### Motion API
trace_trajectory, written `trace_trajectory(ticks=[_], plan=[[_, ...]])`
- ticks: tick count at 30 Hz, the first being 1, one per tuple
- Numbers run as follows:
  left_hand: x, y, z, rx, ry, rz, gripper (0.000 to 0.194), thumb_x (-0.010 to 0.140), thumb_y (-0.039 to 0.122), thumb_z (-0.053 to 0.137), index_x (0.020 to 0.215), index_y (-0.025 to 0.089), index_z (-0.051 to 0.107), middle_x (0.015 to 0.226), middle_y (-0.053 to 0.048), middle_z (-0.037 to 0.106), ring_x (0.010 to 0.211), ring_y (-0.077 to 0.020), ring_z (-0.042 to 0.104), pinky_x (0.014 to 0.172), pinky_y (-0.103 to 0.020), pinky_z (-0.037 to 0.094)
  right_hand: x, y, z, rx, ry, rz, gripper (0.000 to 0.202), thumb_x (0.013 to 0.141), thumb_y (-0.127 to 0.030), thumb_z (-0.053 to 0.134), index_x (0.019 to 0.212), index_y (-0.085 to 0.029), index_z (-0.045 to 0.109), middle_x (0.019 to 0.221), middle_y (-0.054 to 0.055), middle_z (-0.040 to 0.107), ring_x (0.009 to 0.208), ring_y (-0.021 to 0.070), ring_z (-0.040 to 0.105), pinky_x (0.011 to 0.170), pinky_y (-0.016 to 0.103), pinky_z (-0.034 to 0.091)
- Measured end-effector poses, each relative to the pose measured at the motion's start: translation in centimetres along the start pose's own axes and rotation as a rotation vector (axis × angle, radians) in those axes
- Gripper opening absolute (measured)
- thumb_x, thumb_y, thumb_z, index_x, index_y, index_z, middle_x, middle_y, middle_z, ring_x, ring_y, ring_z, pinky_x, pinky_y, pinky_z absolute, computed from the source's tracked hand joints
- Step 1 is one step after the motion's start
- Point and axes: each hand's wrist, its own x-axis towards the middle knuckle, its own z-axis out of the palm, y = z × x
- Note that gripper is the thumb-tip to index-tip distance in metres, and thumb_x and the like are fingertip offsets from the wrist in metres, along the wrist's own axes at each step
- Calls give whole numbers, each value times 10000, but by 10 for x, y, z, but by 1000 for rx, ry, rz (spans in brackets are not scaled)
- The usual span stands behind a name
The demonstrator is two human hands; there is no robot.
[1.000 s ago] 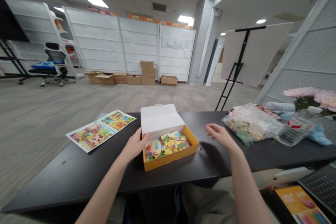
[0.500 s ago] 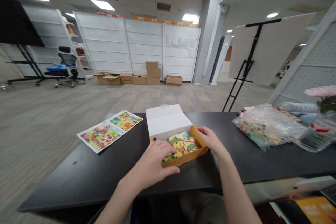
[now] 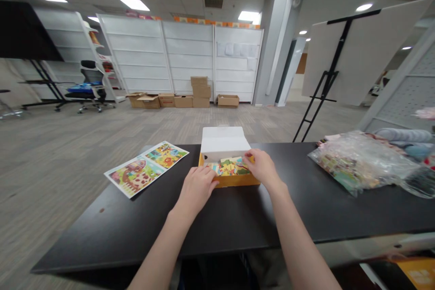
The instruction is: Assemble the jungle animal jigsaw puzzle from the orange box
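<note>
A yellow cardboard box [image 3: 238, 181] stands on the black table with its white lid [image 3: 222, 139] flipped up at the back. Inside lie several colourful jigsaw puzzle pieces [image 3: 231, 166], printed in yellow, green and blue. My left hand [image 3: 200, 186] is curled round the box's front left corner, its thumb at the front wall and its fingertips partly hidden over the edge. At the opposite side, my right hand [image 3: 261, 166] closes over the right wall, thumb and index finger bent close together near the pieces. Whether those fingertips touch a piece I cannot tell.
A printed picture sheet [image 3: 147, 168] lies to the left of the box. Clear plastic bags [image 3: 363, 161] with printed contents lie on the right of the black table [image 3: 234, 222]. Beyond the table stand a black easel [image 3: 326, 79], cardboard boxes [image 3: 200, 93] and white shelving.
The box has turned squarer to me and sits farther back. My left hand has drawn from over the pieces to the front left corner; my right hand has stayed at the right side.
</note>
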Motion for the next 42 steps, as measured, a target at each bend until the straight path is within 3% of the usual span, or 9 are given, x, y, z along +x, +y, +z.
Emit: trace_trajectory(ticks=[7,11,15,20,27,30,35,42], plan=[[19,-3,8,-30,20,-53,60,888,211,702,855,188,657,924,-71,734,940,-253,670,907,-417,472,9,-10,-1,-205,-167,24,310,879,-477,649,1028,-229,760,1025,123,758,1018,315,627,802,369,461],[25,-3,11,-48,28,-69,47,878,195,705,875,188,659,913,-72,733,917,-255,672,902,-419,480,20,-8,1,-212,-257,65,315,808,-532,710,919,-243,771,934,126,758,1005,325,643,807,382,472],[25,-2,13,-37,23,-91,43,884,205,698,892,187,660,907,-70,730,911,-252,665,925,-420,481,28,-5,6,-144,-332,99,353,740,-529,780,961,-253,784,1048,137,745,991,335,658,810,406,478],[24,0,15,-35,16,-110,36,891,210,683,881,188,655,894,-73,722,925,-248,660,969,-422,479,27,-3,8,-86,-300,91,416,700,-468,829,1053,-263,752,1176,131,694,1077,351,611,830,410,461],[20,3,16,-15,45,-96,69,903,203,650,845,195,613,868,-71,712,910,-246,660,988,-433,473,22,6,4,171,-279,17,320,679,-356,822,924,-212,674,870,40,715,814,227,625,721,306,440],[18,3,18,-9,54,-95,65,904,209,645,854,196,606,877,-72,711,921,-248,657,1005,-434,467,20,10,3,268,-259,-12,334,663,-351,819,943,-218,694,871,34,727,806,224,633,724,304,452],[16,4,19,4,85,-94,52,897,208,646,873,201,600,888,-73,713,928,-251,656,1014,-432,465,19,10,-1,353,-333,-68,316,693,-407,769,924,-192,755,831,40,742,785,233,646,740,319,479],[17,4,19,13,98,-113,56,899,214,640,870,209,593,884,-67,712,915,-249,660,996,-431,468,16,15,-6,604,-244,-26,365,720,-463,747,930,-166,722,855,48,746,788,227,676,741,325,530]])
